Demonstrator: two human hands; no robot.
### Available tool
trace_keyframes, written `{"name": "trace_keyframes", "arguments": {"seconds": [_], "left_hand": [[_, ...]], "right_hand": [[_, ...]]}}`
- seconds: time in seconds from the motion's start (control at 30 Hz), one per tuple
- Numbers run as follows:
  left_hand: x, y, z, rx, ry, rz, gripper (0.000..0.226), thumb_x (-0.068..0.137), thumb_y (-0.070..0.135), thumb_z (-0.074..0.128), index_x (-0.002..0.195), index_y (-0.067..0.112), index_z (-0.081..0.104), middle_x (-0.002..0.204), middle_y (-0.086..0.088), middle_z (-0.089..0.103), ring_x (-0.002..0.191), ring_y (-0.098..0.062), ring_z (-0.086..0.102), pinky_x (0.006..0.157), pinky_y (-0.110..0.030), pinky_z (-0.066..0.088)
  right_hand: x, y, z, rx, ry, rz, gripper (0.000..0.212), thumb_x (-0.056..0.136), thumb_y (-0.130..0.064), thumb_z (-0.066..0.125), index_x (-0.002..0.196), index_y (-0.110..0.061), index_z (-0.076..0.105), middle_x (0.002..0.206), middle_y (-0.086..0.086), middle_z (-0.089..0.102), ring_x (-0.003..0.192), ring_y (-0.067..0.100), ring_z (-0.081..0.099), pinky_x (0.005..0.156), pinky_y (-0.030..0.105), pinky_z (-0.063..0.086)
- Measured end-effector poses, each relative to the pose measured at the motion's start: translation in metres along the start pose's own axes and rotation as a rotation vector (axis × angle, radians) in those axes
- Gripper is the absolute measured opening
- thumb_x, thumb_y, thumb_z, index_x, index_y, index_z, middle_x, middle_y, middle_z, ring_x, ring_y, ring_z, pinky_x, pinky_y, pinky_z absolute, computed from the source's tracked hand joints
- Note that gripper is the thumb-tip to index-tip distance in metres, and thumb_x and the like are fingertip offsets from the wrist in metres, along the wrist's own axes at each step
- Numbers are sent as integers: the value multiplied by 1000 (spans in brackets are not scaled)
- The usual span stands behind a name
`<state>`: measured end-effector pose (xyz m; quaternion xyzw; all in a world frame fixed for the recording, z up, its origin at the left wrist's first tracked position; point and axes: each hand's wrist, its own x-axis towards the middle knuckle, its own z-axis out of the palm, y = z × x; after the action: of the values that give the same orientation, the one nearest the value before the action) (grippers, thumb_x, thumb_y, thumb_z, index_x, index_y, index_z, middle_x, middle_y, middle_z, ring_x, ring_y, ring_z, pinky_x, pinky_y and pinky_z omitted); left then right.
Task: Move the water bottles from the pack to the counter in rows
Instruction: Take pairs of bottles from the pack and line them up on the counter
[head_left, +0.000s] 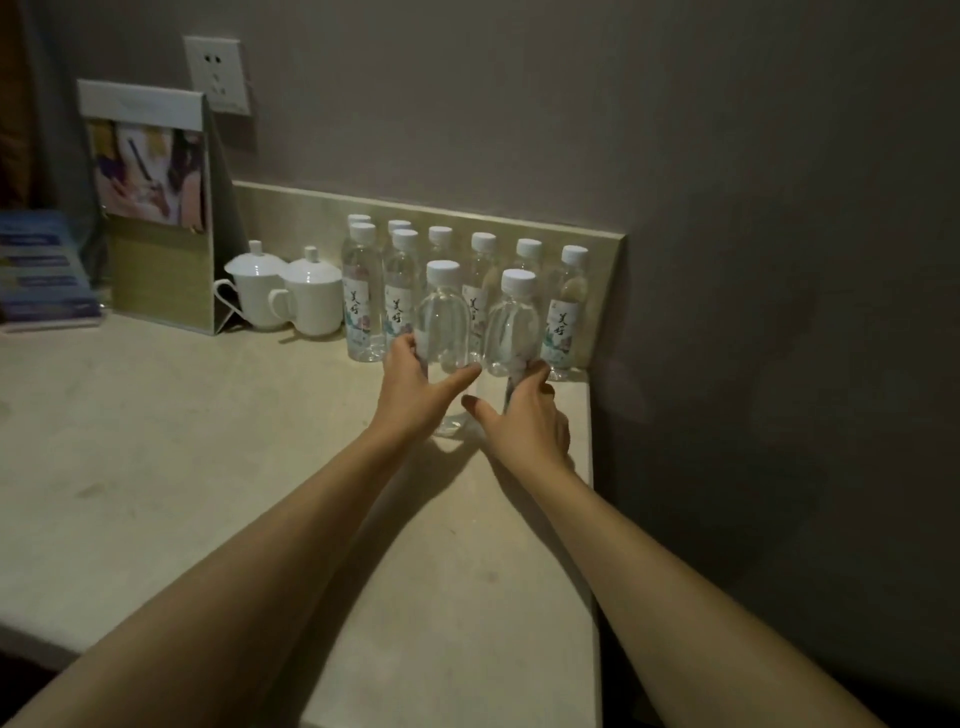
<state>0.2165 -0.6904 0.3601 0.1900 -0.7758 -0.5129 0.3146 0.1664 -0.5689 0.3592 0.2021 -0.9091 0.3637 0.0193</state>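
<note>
Several clear water bottles with white caps stand in rows against the backsplash at the counter's (156, 441) far right corner. My left hand (415, 387) grips one bottle (443, 317) low on its body. My right hand (524, 415) grips a second bottle (514, 325) just to its right. Both held bottles stand upright in front of the back row, with their bases hidden behind my hands. A labelled bottle (566, 312) stands at the right end of the back row. The pack is out of view.
Two white lidded cups (291, 296) sit left of the bottles. A standing menu card (156, 208) and blue leaflets (47, 265) are at the far left. A wall (779, 312) bounds the counter on the right. A power socket (218, 73) is on the back wall.
</note>
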Motion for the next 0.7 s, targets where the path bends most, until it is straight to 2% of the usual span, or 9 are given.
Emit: {"name": "trace_keyframes", "arguments": {"seconds": [0.1, 0.17, 0.2, 0.3, 0.33, 0.4, 0.43, 0.6, 0.7], "left_hand": [[14, 1, -7, 4, -189, 41, 86, 84, 39, 67, 149, 19, 15, 146, -3, 39, 133, -20, 43, 111, -42, 37], [27, 2, -12, 72, -276, 50, 95, 85, 32, 61, 153, 17, -4, 155, -7, 26, 140, -23, 33, 115, -44, 32], [32, 2, -14, 77, -320, 55, 93, 87, 26, 59, 152, 15, -7, 153, -9, 29, 138, -23, 36, 112, -40, 36], [42, -3, -15, 94, -353, 121, 69, 92, 9, 58, 145, 13, 13, 129, -3, 49, 114, -11, 55, 90, -20, 49], [46, -8, -16, 96, -335, 140, 65, 91, 12, 61, 142, 15, 20, 126, -1, 51, 112, -11, 57, 90, -23, 51], [55, -19, -19, 50, -317, 157, 62, 88, 23, 66, 138, 22, 28, 125, -4, 54, 113, -19, 59, 96, -41, 52], [58, -22, -21, 23, -321, 157, 63, 87, 25, 67, 137, 24, 30, 125, -6, 54, 112, -21, 60, 96, -45, 52], [71, -32, -24, -29, -315, 212, 69, 83, 15, 72, 139, 20, 32, 127, -4, 57, 114, -17, 61, 96, -38, 54], [77, -39, -22, -28, -273, 252, 71, 77, 20, 78, 134, 27, 35, 127, -1, 56, 117, -16, 59, 97, -40, 53]], "right_hand": [[15, -4, 2, -16, -129, -20, 100, 89, -47, 58, 153, -5, -6, 147, 16, 40, 131, 38, 45, 103, 44, 41], [27, -7, 5, -22, -140, -11, 90, 93, -37, 56, 152, -4, -4, 145, 18, 41, 127, 39, 48, 99, 42, 43], [32, -9, 8, -16, -117, -3, 81, 94, -33, 55, 151, -5, 4, 142, 18, 44, 123, 39, 51, 96, 42, 45], [42, -14, 19, 28, 1, 24, 60, 92, -30, 57, 138, -12, 23, 134, 17, 52, 116, 38, 56, 94, 48, 50], [44, -15, 22, 52, 20, 39, 60, 92, -30, 59, 137, -13, 23, 133, 16, 53, 116, 36, 57, 94, 49, 51], [47, -16, 26, 99, 48, 58, 61, 90, -30, 63, 136, -12, 27, 134, 15, 52, 117, 34, 57, 92, 44, 51], [49, -16, 27, 112, 58, 66, 59, 89, -30, 65, 134, -11, 31, 134, 15, 52, 117, 33, 57, 91, 40, 50], [55, -18, 31, 61, 88, 78, 56, 86, -36, 69, 128, -7, 47, 133, 12, 51, 119, 30, 54, 95, 42, 49], [54, -22, 34, 75, 89, 118, 61, 79, -45, 71, 125, -12, 48, 129, 9, 55, 116, 28, 57, 93, 46, 52]]}}
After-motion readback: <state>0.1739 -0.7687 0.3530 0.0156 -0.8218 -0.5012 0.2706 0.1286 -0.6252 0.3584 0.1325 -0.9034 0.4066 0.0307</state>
